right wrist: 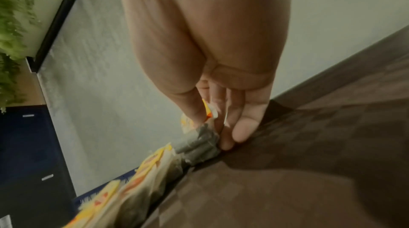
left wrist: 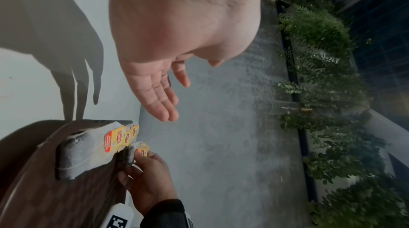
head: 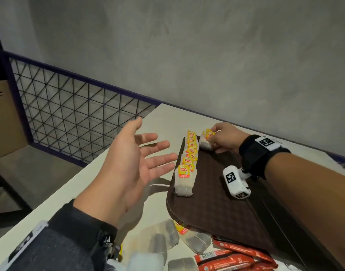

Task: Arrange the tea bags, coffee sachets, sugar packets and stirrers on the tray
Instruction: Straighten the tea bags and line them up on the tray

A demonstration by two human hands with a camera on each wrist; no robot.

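A dark brown tray (head: 222, 202) lies on the white table. Along its left edge stands a row of tea bags with yellow tags (head: 187, 163), also seen in the left wrist view as the row of tea bags (left wrist: 88, 149). At the tray's far corner my right hand (head: 218, 137) pinches a small stack of tea bags (head: 206, 141) that rests on the tray; the right wrist view shows these tea bags (right wrist: 199, 142) between my thumb and fingers. My left hand (head: 140, 157) hovers palm-up above the table, left of the row, fingers spread and empty.
Loose tea bags (head: 195, 241) and red coffee sachets (head: 232, 255) lie on the table near the tray's front edge. A wire mesh railing (head: 70, 106) stands beyond the table's left side. A grey wall runs behind the table.
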